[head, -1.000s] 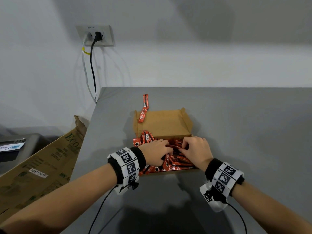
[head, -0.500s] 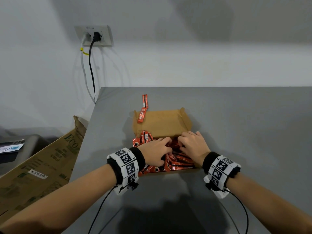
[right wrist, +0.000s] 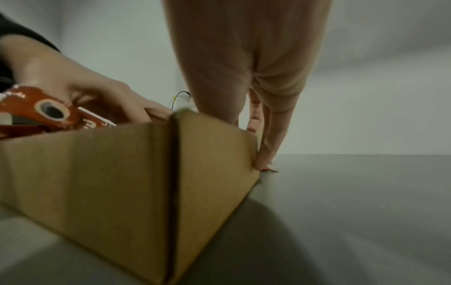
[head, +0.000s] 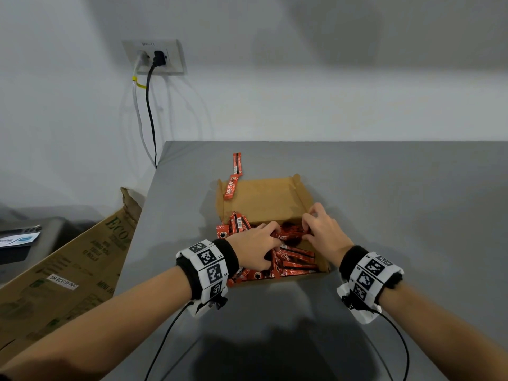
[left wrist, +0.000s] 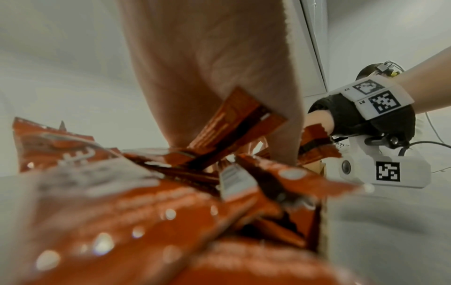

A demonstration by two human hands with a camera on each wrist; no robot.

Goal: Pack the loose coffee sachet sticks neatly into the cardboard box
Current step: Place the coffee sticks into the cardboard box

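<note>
Now, both hands tidy sachets in the box.
Left hand and right hand pinch sticks — better laid parallel, flat.

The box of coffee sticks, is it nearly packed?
Partly. Most red sticks already lie in the cardboard box, but jumbled, some poking over its left edge. The left hand and right hand are holding sticks inside it. Two sticks wait outside at the box's far left corner.
</note>
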